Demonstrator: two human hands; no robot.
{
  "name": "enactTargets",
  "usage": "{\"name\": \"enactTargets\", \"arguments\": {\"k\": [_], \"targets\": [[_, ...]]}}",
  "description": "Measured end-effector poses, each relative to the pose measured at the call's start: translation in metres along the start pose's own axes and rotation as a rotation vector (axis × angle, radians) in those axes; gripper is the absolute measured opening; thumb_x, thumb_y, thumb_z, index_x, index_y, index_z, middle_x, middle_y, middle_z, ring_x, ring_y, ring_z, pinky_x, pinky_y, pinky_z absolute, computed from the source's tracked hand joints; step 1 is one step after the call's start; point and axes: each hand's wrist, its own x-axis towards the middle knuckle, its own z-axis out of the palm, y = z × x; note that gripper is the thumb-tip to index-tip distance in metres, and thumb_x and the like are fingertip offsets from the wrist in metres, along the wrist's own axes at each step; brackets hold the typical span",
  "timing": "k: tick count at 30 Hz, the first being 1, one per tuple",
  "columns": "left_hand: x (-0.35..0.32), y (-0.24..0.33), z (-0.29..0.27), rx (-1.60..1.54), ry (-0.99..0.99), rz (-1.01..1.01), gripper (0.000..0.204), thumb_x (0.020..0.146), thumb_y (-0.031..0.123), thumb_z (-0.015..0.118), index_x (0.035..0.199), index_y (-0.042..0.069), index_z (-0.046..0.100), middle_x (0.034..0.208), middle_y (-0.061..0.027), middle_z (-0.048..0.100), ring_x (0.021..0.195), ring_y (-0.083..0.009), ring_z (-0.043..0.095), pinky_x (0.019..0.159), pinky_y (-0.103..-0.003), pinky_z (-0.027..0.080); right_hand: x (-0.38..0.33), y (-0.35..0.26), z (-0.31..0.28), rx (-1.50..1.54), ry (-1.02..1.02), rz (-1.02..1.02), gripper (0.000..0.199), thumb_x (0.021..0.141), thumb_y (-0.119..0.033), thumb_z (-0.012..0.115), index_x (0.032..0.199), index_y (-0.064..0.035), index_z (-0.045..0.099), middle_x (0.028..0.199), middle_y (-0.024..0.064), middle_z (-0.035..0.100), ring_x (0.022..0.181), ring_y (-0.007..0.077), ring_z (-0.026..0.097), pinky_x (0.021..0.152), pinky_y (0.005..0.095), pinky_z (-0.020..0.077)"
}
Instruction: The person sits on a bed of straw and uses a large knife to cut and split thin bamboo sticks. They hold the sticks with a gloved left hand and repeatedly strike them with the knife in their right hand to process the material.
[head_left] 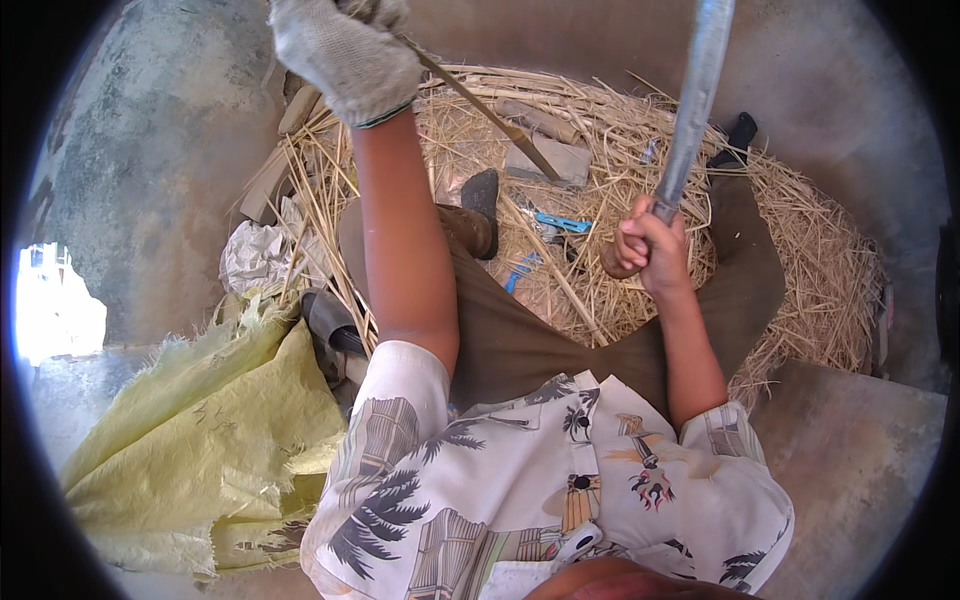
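Note:
My left hand (345, 60), in a white knitted glove, is stretched far forward at the top edge. Its fingers are closed around a thin bamboo strip (470, 100), which slopes down to the right. The strip's lower end reaches a flat grey block (560, 165); whether it rests on it I cannot tell. Bare and wrapped round a handle, my right hand (652, 245) holds a long machete (693, 100). The grey blade points up and away, apart from the strip, and its tip runs out of the picture.
Piles of straw-like bamboo shavings (810, 270) surround my outstretched legs. A blue-handled tool (562, 222) lies between them. At left are a yellow-green woven sack (210, 430), crumpled pale paper (268, 255) and wood pieces (265, 187). A concrete wall (190, 120) stands behind.

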Motion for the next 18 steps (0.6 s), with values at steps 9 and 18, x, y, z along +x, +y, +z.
{"name": "enactTargets", "arguments": {"k": [9, 18], "targets": [[-0.016, 0.012, 0.058, 0.007, 0.101, -0.001, 0.051, 0.099, 0.047, 0.063, 0.063, 0.021, 0.037, 0.054, 0.0088, 0.026, 0.041, -0.0042, 0.024, 0.038, -0.024, 0.019, -0.006, 0.088, 0.0, -0.191, 0.182, 0.043, 0.022, 0.085, -0.004, 0.062, 0.07, -0.0068, 0.046, 0.055, 0.0006, 0.045, 0.04, 0.0103, 0.042, 0.038, 0.0281, 0.035], [-0.003, 0.002, 0.032, 0.007, 0.072, 0.02, 0.054, 0.098, 0.049, 0.063, 0.063, 0.022, 0.034, 0.054, 0.0085, 0.025, 0.042, -0.0044, 0.024, 0.039, -0.023, 0.019, 0.004, 0.078, -0.002, -0.185, 0.125, 0.607, 0.018, 0.079, -0.007, 0.064, 0.068, -0.0071, 0.049, 0.053, -0.0005, 0.044, 0.036, 0.0086, 0.038, 0.034, 0.027, 0.0311]]}}
